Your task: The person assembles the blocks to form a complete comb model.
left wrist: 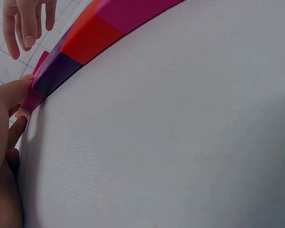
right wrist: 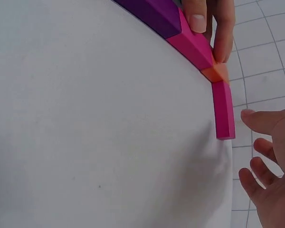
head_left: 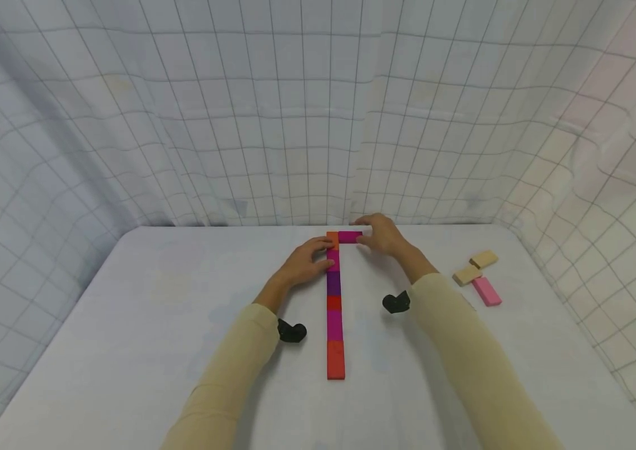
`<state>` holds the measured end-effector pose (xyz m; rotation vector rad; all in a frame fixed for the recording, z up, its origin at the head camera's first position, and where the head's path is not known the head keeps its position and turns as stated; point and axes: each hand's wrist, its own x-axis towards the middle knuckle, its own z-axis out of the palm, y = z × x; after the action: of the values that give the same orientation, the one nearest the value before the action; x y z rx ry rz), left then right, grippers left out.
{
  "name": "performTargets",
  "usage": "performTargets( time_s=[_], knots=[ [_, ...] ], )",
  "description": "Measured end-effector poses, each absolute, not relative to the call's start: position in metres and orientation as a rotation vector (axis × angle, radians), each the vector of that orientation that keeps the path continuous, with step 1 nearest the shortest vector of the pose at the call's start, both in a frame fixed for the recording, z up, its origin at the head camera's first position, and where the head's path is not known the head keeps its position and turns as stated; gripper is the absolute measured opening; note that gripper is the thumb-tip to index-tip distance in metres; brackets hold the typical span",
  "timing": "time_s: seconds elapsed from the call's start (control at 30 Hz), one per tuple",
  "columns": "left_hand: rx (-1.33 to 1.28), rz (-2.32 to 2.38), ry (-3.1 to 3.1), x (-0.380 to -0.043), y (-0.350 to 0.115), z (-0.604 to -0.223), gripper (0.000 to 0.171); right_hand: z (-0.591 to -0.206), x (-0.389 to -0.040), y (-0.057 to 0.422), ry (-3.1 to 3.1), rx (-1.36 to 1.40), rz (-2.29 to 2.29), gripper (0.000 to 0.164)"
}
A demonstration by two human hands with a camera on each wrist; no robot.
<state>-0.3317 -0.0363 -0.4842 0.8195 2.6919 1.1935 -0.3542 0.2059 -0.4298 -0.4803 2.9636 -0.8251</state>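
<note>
A line of coloured blocks [head_left: 334,325] runs away from me across the table in red, magenta, purple and orange. At its far end, a magenta block [head_left: 350,237] lies crosswise, its end against the orange block [right wrist: 215,73]. My left hand [head_left: 303,262] rests at the far part of the line, fingers on the orange block and thumb on the magenta block [right wrist: 192,45] before it. Just off the free end of the crosswise block is my right hand [head_left: 381,236], thumb and fingers apart with nothing between them, as the right wrist view shows.
Two pale wooden blocks [head_left: 484,259] and a pink block [head_left: 487,292] lie together on the right of the white table [head_left: 154,300]. A white gridded curtain [head_left: 284,125] hangs behind the table's far edge and along both sides. Black wrist mounts [head_left: 396,303] stick out from the sleeves.
</note>
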Motion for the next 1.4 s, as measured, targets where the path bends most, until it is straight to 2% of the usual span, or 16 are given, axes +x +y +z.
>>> performTargets(
  time_s=[0.53, 1.4],
  knots=[
    [0.821, 1.174, 2.702, -0.331, -0.036, -0.486, 0.05, -0.403, -0.331, 0.237, 2.919, -0.506, -0.857, 0.047],
    [0.845, 1.211, 2.709, -0.329, -0.037, -0.486, 0.049, -0.404, -0.295, 0.315, 2.956, -0.517, -0.801, 0.044]
  ],
)
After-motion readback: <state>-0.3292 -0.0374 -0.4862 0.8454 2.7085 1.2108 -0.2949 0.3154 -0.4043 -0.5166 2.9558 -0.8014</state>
